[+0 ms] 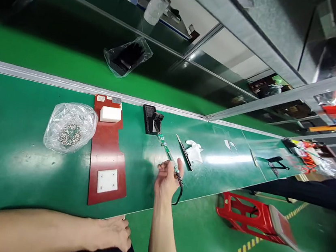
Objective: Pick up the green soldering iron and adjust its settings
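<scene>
green bench (12,172), one soldering iron (167,152) gripped by right hand (167,179), left hand (112,233) resting loose, two white blocks (110,114)

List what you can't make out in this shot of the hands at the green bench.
- Head view: right hand hides its own grip on the soldering iron.
- Left hand: fingertips curl over the bench edge, unseen.
- Small parts in the clear bag: too tiny to identify.

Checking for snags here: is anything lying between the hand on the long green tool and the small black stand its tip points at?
Nothing visible. The right hand holds the green tool, whose tip reaches the black stand. The dark strip and white scrap lie off to the side.
</scene>
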`<state>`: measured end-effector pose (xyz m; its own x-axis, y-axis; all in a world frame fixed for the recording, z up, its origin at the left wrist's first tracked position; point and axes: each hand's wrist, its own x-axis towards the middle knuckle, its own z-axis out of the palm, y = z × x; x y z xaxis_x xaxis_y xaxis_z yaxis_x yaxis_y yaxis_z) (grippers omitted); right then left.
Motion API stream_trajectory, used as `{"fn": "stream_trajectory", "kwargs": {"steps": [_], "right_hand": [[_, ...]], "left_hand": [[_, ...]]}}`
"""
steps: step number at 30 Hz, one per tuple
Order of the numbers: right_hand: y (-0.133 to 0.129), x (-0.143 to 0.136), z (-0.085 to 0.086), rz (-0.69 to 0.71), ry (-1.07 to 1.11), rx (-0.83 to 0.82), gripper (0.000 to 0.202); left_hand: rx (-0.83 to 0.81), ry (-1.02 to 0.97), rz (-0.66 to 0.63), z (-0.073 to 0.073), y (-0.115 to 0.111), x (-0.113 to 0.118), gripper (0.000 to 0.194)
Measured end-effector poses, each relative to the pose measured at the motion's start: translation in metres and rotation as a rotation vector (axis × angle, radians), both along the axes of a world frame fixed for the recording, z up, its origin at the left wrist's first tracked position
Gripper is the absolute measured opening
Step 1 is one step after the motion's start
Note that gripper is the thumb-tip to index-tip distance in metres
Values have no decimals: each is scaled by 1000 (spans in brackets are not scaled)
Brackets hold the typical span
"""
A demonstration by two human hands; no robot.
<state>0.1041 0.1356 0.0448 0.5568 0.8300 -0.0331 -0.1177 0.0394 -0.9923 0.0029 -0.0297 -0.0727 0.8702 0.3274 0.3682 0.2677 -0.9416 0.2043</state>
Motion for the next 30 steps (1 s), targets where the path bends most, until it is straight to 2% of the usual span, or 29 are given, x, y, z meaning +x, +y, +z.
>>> {"fn": "stream_trajectory", "kwargs": {"steps": [2,5,6,8,9,10,12,13,15,18,21,25,27,30], "right_hand": [[9,0,14,-52,-65,74,65],[4,3,43,-161,-168,171,55],[-2,4,54,-212,-190,212,54],[-18,7,75,-294,-193,280,55],[-26,8,83,-314,-170,293,57],[-35,7,90,-319,-133,289,61],[-50,4,99,-285,-26,236,70],[-56,0,100,-236,47,188,73],[-66,-12,101,-72,218,72,74],[-74,-34,100,203,451,-53,70],[-74,-53,101,358,576,-77,67],[-73,-67,101,470,643,-59,56],[-74,-72,100,495,637,-42,54],[-78,-77,97,526,599,11,56]], "left_hand": [[10,26,-32,14,7,-9,20],[-268,147,-144,35,16,-11,18],[-354,88,-146,44,18,-11,19],[-458,-278,-64,67,24,-11,10],[-488,-589,33,81,27,-14,10],[-564,-804,80,96,32,-17,20],[-866,-928,185,126,43,-28,18],[-964,-967,269,139,50,-34,19],[-1154,-1047,318,158,63,-45,19],[-1332,-1217,253,170,78,-57,29],[-1391,-1290,197,174,89,-64,29],[-1327,-1386,156,181,98,-68,30],[-1271,-1423,165,185,100,-70,24],[-1337,-1378,106,188,100,-73,17]]}}
